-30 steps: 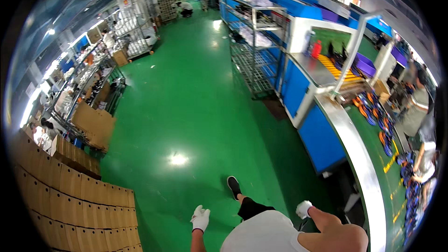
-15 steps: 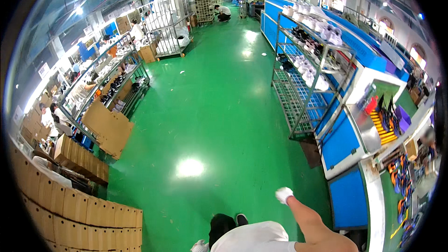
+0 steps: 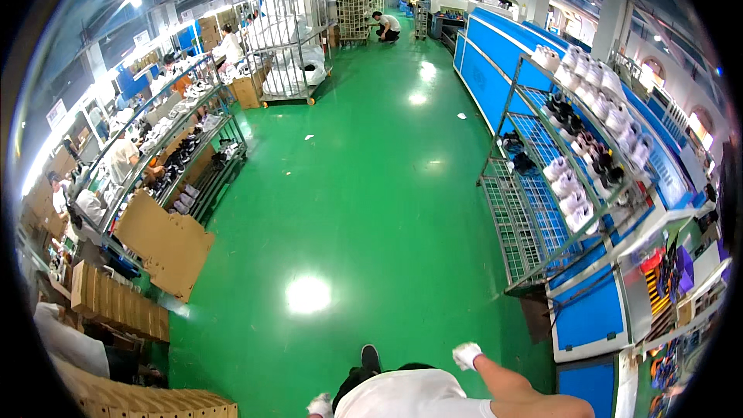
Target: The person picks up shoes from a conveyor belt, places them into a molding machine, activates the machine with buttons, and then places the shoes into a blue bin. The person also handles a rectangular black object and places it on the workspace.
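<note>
My right hand (image 3: 466,355), in a white glove, swings out in front of my right side. Its fingers are loosely bent, and no object shows in it. Low by my left side is my left hand (image 3: 320,405), also white-gloved, partly cut off by the lower edge and holding nothing that I can see. Neither hand touches anything. Below me one dark shoe (image 3: 371,358) steps forward on the green floor (image 3: 371,263). Nearest to my right hand, though well apart from it, is a metal rack (image 3: 534,186) carrying white and dark shoes.
On the left stand stacked brown cartons (image 3: 147,401), a cardboard sheet (image 3: 164,244) and a shoe rack (image 3: 166,143). A wheeled cage trolley (image 3: 290,54) stands farther off. Down the aisle a person (image 3: 386,26) crouches. A blue machine (image 3: 495,54) lines the right side.
I have moved forward along the aisle; the racks and cartons come nearer. My view has turned slightly left. The left foot is now ahead, and my right hand has swung lower.
</note>
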Motion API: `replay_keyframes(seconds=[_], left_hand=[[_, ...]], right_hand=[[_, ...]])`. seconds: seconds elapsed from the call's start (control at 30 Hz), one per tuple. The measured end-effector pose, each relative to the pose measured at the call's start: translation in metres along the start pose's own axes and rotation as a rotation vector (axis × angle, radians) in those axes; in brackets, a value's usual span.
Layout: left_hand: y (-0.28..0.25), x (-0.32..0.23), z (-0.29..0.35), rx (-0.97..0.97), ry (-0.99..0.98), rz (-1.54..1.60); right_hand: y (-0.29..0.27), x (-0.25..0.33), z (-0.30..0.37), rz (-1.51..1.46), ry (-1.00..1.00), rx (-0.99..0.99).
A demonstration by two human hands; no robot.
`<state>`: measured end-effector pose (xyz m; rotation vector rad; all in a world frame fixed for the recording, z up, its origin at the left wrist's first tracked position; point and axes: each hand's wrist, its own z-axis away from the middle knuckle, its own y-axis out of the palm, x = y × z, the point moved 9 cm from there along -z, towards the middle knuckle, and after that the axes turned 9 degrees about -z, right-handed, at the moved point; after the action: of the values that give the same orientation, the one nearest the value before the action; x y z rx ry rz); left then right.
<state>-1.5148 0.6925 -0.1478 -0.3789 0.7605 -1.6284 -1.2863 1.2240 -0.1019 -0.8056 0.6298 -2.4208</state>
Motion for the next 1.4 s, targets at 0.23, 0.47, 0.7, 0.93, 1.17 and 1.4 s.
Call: replay_keyframes(seconds=[0.23,0.47,0.7,0.93,1.17,1.4], left_hand=[[-0.267,-0.195,-0.161,-0.225,0.208,0.099],[-0.388,-0.355,-0.289,-0.154,0.295,-0.121],[-0.446,-0.466,-0.384,0.064,0.246,-0.180],[-0.444,-0.538,-0.546,0.064,0.460,-0.166],[-0.601,-0.700,-0.698,0.291,0.377,-0.481],[-0.842,-0.969,-0.822,-0.020,0.431,-0.080]], right_hand=[[-0.002,-0.091,-0.015,0.328,-0.055,0.121],[-0.164,-0.085,-0.144,0.371,0.062,0.202],[-0.530,-0.017,-0.402,-0.017,0.048,-0.468],[-0.819,0.106,-0.567,-0.630,-0.273,-0.679],[-0.880,-0.005,-0.605,-0.845,0.251,-0.521],[-0.764,-0.168,-0.558,-0.009,0.566,0.017]])
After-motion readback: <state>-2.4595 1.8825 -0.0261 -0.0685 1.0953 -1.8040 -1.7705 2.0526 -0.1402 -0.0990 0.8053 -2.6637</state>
